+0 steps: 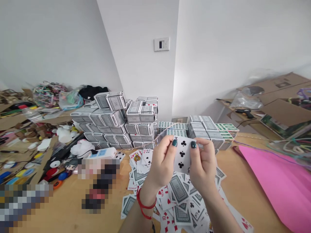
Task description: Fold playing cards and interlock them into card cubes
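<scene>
A playing card [182, 158], the three of clubs, is held face toward me above a loose heap of cards. My left hand [162, 160] pinches its left edge, thumb on the face. On the opposite edge, my right hand [203, 160] grips it the same way; whether more cards lie behind it I cannot tell. Below, the heap of loose playing cards [179, 189] spreads over the table, some face up and some showing grey patterned backs. A red cord bracelet [145, 207] circles my left wrist.
Grey blocks made of cards [108, 118] are stacked against the wall, with more card blocks [202, 127] at right. A white power strip [103, 152] lies left. A pink sheet [272, 184] covers the right side, near cardboard boxes [286, 113]. Clutter [48, 139] fills the far left.
</scene>
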